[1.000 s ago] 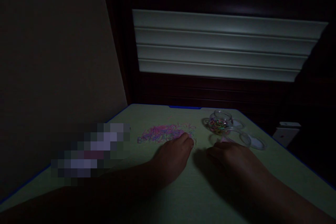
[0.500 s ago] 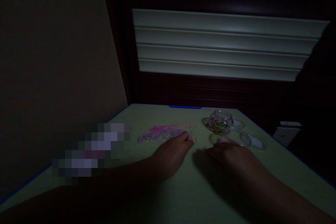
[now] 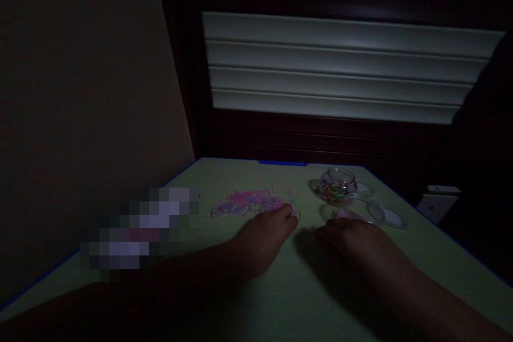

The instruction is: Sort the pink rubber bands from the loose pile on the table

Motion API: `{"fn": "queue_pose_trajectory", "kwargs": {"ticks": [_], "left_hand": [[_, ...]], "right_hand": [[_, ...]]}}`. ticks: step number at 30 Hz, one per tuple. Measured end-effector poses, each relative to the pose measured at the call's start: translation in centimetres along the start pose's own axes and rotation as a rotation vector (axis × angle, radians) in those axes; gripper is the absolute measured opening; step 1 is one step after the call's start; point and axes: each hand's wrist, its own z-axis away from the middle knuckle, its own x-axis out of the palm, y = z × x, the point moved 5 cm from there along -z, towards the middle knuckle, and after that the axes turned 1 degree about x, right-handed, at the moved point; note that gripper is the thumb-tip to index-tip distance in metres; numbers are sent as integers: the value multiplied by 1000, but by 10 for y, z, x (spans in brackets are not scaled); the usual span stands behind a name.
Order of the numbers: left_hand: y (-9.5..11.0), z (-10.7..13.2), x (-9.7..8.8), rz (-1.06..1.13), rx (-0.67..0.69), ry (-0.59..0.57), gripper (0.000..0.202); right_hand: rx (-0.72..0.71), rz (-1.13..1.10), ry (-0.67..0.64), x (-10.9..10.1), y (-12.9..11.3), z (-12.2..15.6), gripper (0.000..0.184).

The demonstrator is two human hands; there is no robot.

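A loose pile of small pink, purple and pale coloured rubber bands (image 3: pixel 248 203) lies on the pale table. My left hand (image 3: pixel 266 235) is at the pile's near right edge, thumb and fingers pinched together; anything between them is too small and dark to make out. To its right, my right hand (image 3: pixel 355 240) is closed low over the table, its fingertips turned left and partly hidden. Just beyond the right hand is a clear container (image 3: pixel 363 208) with a wide round rim and something pinkish inside. Behind it, an open clear jar (image 3: pixel 337 188) stands upright, partly filled with multicoloured bands.
Two clear round lids, one far (image 3: pixel 364 188) and one near (image 3: pixel 395 217), lie right of the containers. The table (image 3: pixel 280 299) has a blue edge. A blurred-out patch (image 3: pixel 140 235) covers the left side. A white box (image 3: pixel 437 206) stands beyond the right edge. A slatted panel (image 3: pixel 340 69) rises behind.
My left hand has shifted very slightly to the right, with its fingers still pinched. The right hand, jar and pile look nearly the same.
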Motion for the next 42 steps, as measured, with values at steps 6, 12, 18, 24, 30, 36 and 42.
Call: {"fn": "queue_pose_trajectory", "kwargs": {"ticks": [6, 12, 18, 24, 30, 36, 42], "left_hand": [[2, -1, -2, -62, -5, -19, 25], [4, -1, -5, -92, 26, 1, 24], [3, -1, -3, -43, 1, 50, 15], [7, 1, -11, 10, -9, 107, 15], [11, 2, -18, 57, -43, 126, 10], [14, 4, -24, 114, -11, 153, 11], [15, 4, -24, 140, 5, 165, 11]], "right_hand": [[-19, -14, 33, 7, 3, 1, 17], [-11, -10, 45, 3, 2, 3, 18], [2, -42, 49, 0, 2, 3, 18], [63, -101, 108, -6, 4, 6, 20], [82, -164, 194, -11, 4, 6, 21], [58, -203, 243, -16, 3, 8, 21], [28, -235, 226, -14, 0, 6, 16]]}}
